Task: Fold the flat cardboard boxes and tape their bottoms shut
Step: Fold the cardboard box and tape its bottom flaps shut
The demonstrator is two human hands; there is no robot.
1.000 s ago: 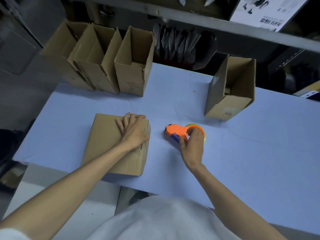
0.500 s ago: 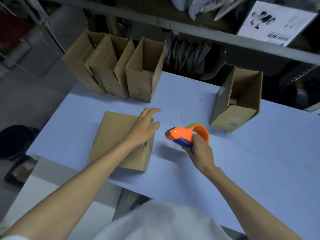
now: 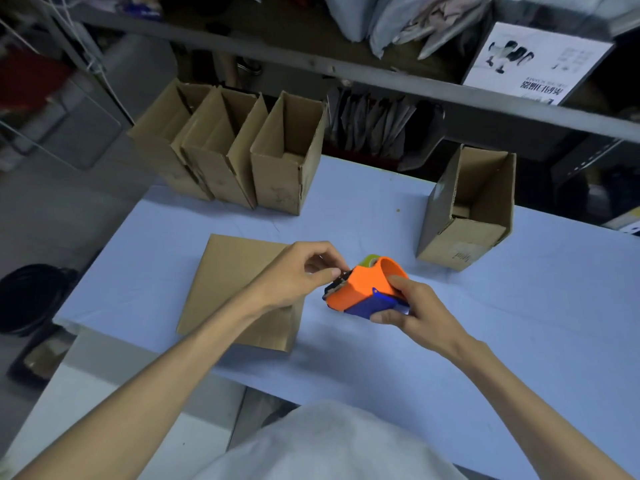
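hands: our right hand (image 3: 412, 306) grips the tape dispenser (image 3: 363, 289), left hand (image 3: 298, 275) pinches at its toothed mouth | cardboard box (image 3: 235, 271): on the worktop (image 3: 485, 341), just left of the dispenser, unheld | risk: we may nick fingertips on the teeth, or the tape end folds onto itself

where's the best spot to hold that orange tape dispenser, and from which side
By the blue handle at the rear of the tape dispenser, coming from the right, as the right hand does. The cutter end points left, so this grip keeps fingers off it and leaves it free for the left hand pinching there.
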